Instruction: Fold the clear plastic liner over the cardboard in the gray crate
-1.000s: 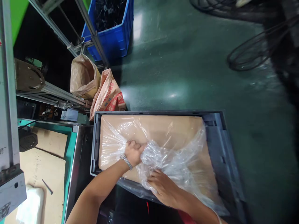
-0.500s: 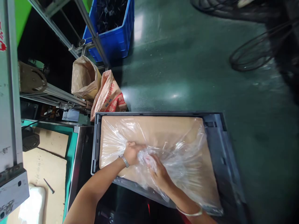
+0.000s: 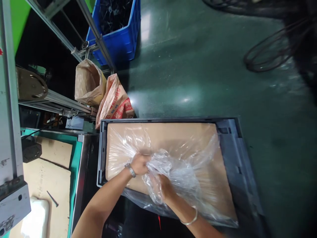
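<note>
A clear plastic bag [image 3: 182, 168] lies gathered over a flat brown cardboard sheet [image 3: 183, 132] inside a dark grey crate [image 3: 229, 155]. My left hand [image 3: 140, 164], with a watch on its wrist, is closed around the bunched plastic near the middle of the sheet. Just to the right and nearer to me, my right hand [image 3: 164, 188] grips another part of the same bunch; folds of film cover some of its fingers. Creases fan out from the bunch to both sides of the cardboard.
Beyond the crate's left corner stand an open paper bag [image 3: 90, 82] and a red-printed paper sack [image 3: 117, 102]. A blue bin [image 3: 119, 43] holds dark parts. A bench [image 3: 53, 185] with cardboard and a white bundle is at left. Cables [image 3: 267, 56] lie on the floor.
The bunched plastic has become larger and sits differently between my hands. My right hand has moved slightly down and turned inside the folds; my left hand has lowered a little.
</note>
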The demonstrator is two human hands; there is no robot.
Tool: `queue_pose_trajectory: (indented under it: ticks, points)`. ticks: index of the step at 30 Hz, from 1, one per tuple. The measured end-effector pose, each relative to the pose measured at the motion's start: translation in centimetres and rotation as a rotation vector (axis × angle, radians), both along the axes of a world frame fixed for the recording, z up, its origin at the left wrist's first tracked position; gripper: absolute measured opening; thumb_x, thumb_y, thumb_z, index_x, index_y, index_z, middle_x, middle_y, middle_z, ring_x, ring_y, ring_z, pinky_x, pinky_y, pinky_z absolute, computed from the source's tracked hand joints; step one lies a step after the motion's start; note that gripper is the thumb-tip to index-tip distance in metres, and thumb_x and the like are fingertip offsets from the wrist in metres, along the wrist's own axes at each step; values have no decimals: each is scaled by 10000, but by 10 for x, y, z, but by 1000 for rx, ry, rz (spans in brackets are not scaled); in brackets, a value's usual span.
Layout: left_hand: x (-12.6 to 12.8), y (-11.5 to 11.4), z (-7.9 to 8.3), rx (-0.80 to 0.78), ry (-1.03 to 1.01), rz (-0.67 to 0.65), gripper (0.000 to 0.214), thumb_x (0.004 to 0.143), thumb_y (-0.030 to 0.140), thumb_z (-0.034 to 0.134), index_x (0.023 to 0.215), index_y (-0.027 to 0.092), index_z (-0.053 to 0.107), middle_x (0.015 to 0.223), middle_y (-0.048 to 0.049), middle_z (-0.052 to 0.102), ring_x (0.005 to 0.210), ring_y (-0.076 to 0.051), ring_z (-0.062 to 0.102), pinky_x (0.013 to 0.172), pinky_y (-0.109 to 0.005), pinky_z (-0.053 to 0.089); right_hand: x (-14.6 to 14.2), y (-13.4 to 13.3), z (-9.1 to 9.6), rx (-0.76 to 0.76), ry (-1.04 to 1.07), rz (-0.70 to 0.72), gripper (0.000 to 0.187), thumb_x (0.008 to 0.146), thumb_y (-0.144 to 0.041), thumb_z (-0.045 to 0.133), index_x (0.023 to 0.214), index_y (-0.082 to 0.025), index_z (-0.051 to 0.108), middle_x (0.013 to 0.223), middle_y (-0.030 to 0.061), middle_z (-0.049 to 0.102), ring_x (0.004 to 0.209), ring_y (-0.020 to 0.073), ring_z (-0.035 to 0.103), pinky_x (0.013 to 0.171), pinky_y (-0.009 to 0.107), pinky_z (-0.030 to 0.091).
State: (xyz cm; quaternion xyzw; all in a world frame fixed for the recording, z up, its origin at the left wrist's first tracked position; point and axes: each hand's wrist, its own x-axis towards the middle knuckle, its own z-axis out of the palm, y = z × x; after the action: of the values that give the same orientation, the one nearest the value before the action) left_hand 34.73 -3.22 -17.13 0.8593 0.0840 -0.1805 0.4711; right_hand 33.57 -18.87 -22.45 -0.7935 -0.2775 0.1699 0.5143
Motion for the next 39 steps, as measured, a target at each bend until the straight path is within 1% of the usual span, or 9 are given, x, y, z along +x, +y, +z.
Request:
queue_pose_trajectory:
  ticks: [8, 12, 15, 19, 22, 26, 30, 34, 39]
  points:
    - [13, -30, -1, 343, 271, 108, 248, 594, 153, 489, 794, 149, 635, 776, -117, 680, 813, -274, 614, 858, -416, 377, 29, -32, 31, 93, 365, -329, 393, 872, -479, 337, 844, -165, 571, 662, 61, 586, 573, 194, 572, 506, 299, 485]
    - [18, -34, 1, 402, 358, 190, 280, 630, 156, 455, 855, 139, 621, 839, -131, 679, 846, -272, 607, 863, -416, 379, 21, -18, 41, 78, 333, -190, 555, 624, -542, 681, 1016, -171, 549, 977, 110, 602, 899, 273, 572, 758, 384, 503]
    - [20, -30, 0, 379, 373, 196, 244, 670, 172, 463, 858, 160, 618, 876, -99, 679, 881, -248, 599, 856, -376, 394, 20, -10, 38, 42, 313, -190, 611, 539, -538, 717, 1000, -166, 565, 1012, 115, 588, 970, 296, 539, 851, 430, 460]
    - [16, -19, 3, 274, 331, 122, 258, 737, 336, 506, 927, 191, 604, 921, -35, 670, 939, -214, 576, 882, -335, 391, 26, -9, 25, -12, 426, -399, 351, 741, -479, 534, 835, -148, 597, 718, 76, 618, 682, 249, 595, 609, 373, 507]
    - [8, -16, 8, 160, 253, -53, 553, 644, 524, 592, 1079, 187, 538, 1016, -56, 629, 998, -251, 538, 937, -414, 342, 29, -7, 17, 23, 515, -454, 313, 722, -455, 526, 737, -148, 584, 582, 44, 583, 527, 209, 560, 461, 309, 473]
    - [0, -17, 2, 91, 179, -37, 638, 491, 532, 710, 997, 164, 586, 980, -96, 624, 995, -307, 518, 947, -509, 298, 35, -6, 13, 81, 574, -431, 320, 687, -470, 535, 692, -155, 586, 571, 50, 590, 513, 205, 565, 455, 299, 477]
    - [1, -16, -14, -273, 142, 274, 326, 630, 452, 644, 692, 133, 620, 749, -49, 648, 795, -207, 579, 845, -386, 427, 33, -10, 18, 98, 526, -354, 408, 844, -481, 359, 875, -148, 593, 699, 76, 634, 599, 217, 606, 509, 325, 512]
    - [1, -14, -18, -361, 95, 398, 297, 780, 376, 476, 801, 118, 620, 793, -58, 661, 749, -157, 587, 761, -321, 479, 14, -7, 24, 51, 334, -139, 316, 795, -459, 490, 874, -182, 619, 822, 94, 641, 735, 253, 608, 634, 383, 519]
    - [-5, -5, -8, -315, 111, 216, 325, 840, 270, 344, 937, 112, 611, 642, -35, 648, 649, -130, 597, 680, -277, 505, 2, 10, 20, -10, 71, 7, 245, 838, -333, 441, 866, -175, 625, 823, 113, 600, 835, 274, 566, 749, 434, 474]
